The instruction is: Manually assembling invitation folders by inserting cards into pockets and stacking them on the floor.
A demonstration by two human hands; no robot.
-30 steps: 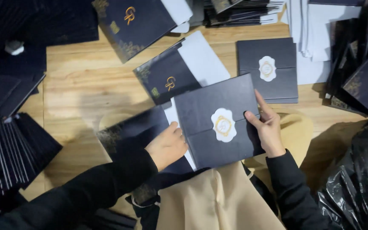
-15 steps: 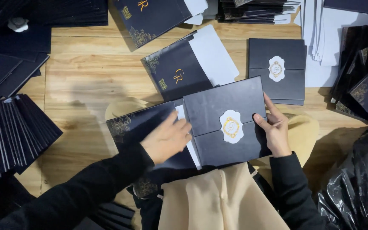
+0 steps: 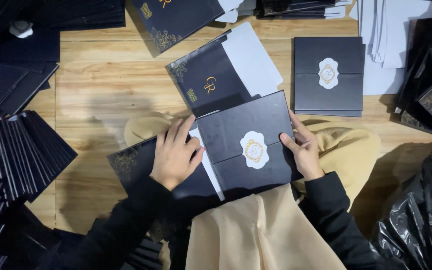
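At frame centre, the sealed folder point(image 3: 248, 145) now lies lower and squarer. The right hand point(image 3: 303, 150) pinches its right edge; the left hand point(image 3: 176, 152) has moved up, flat and open, onto the dark card point(image 3: 141, 165) beside it.

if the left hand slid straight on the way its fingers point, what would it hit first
Probably the open dark card with the white insert lying beyond the sealed dark folder. The left hand points up and right, fingertips at that folder's corner; depth is unclear.
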